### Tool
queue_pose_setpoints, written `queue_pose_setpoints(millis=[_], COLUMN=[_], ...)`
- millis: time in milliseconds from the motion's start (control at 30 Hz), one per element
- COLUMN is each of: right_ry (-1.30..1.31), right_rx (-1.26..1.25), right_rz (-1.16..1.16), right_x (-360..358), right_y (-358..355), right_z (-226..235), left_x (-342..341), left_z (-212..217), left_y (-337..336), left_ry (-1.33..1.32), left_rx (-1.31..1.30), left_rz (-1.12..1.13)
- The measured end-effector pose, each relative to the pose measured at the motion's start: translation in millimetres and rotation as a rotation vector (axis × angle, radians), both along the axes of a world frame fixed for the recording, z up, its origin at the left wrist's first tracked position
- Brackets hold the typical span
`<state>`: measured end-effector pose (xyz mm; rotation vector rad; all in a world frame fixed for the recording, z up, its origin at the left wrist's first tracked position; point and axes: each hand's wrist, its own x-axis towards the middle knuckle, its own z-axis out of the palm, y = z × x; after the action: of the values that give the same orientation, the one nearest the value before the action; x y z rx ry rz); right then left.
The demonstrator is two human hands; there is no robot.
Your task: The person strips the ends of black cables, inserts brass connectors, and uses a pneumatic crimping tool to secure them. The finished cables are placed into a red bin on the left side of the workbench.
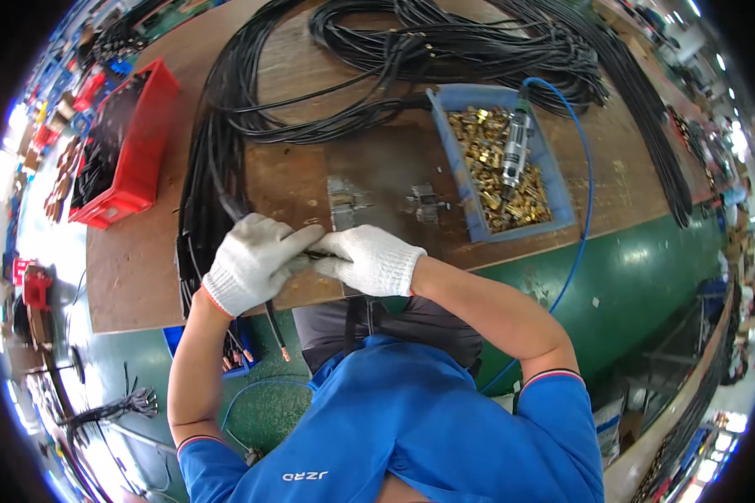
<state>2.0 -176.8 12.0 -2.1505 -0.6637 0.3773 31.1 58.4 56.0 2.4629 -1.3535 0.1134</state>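
Both my hands wear white knitted gloves and meet just above the table's near edge. My left hand is closed round a black cable that comes down from the bundle. The fingertips of my right hand are pinched against those of the left, with a small dark piece between them, mostly hidden by the gloves. Below my left hand a black cable end with a copper-coloured tip hangs over the edge. A thick bundle of black cables lies beside and under my left hand. Beyond the hands sit two small metal fixtures.
A blue bin of brass fittings stands right, with a silver air tool on top and a blue hose. Coiled black cables cover the far side. A red bin is left; a blue box sits below the edge.
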Motion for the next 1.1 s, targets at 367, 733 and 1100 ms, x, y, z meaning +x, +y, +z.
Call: queue_pose_setpoints(millis=[367, 733, 1100], right_ry=[-0.800, -0.482, -0.403], right_rx=[-0.272, -0.447, -0.903], right_rz=[-0.078, -0.557, -0.418], right_x=[11, 59, 86], right_y=[-29, -156, -204], right_z=[-11, 50, 16], left_x=[15, 38, 44], left_z=[-1, -16, -30], left_y=[11, -22, -28], left_ry=[0.030, 0.349, 0.381], left_rx=[0.002, -0.103, -0.151], left_rz=[0.112, 0.104, 0.144])
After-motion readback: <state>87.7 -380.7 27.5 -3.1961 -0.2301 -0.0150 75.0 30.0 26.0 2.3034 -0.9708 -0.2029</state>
